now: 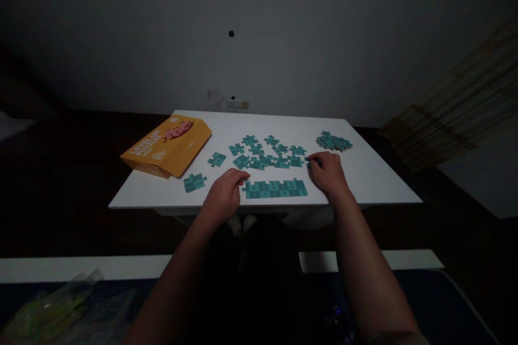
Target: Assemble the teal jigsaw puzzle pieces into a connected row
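Observation:
A joined strip of teal puzzle pieces (277, 190) lies near the table's front edge. My left hand (225, 194) is closed at the strip's left end, its fingertips just above the corner; whether anything is in them is hidden. Above the strip's right end, my right hand (327, 171) pinches a teal puzzle piece (317, 161), mostly covered by the fingers. Several loose puzzle pieces (282, 163) spread across the middle of the table, some overlapping. One single piece (195, 182) lies left of my left hand, and a heap of pieces (334, 142) is beyond my right hand.
An orange puzzle box (168, 145) lies on the left of the white table (376, 186). A wall (283, 75) with sockets (238, 104) stands behind the table. A blurred clear plastic bag (52, 307) is at the lower left.

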Demonstrator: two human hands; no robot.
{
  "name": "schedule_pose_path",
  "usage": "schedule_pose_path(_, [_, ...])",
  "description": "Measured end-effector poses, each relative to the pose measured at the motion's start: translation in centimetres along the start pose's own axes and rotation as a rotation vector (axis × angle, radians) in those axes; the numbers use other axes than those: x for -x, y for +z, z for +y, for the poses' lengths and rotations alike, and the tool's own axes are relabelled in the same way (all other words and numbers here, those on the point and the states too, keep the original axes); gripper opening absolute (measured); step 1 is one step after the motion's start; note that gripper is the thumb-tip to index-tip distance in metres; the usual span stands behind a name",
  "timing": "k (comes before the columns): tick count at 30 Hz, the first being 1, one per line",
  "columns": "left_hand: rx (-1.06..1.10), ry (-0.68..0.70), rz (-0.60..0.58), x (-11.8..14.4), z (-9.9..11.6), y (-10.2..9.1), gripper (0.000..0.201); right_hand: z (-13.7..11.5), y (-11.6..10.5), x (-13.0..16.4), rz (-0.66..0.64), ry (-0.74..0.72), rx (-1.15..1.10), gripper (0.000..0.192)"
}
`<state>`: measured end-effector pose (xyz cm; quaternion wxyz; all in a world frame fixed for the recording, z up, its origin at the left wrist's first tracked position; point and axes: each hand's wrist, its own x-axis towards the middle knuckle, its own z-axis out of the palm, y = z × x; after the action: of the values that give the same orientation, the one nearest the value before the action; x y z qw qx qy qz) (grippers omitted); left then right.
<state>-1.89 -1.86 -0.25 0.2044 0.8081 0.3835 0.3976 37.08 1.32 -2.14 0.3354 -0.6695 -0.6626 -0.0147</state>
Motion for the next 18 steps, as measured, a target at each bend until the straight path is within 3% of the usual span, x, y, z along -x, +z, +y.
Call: schedule_pose_path(18, [0.002, -0.007, -0.002, -0.02, 0.04, 0.03, 0.046, 0.12, -0.05, 0.1, 0.006, 0.0, -0.015, 0.035])
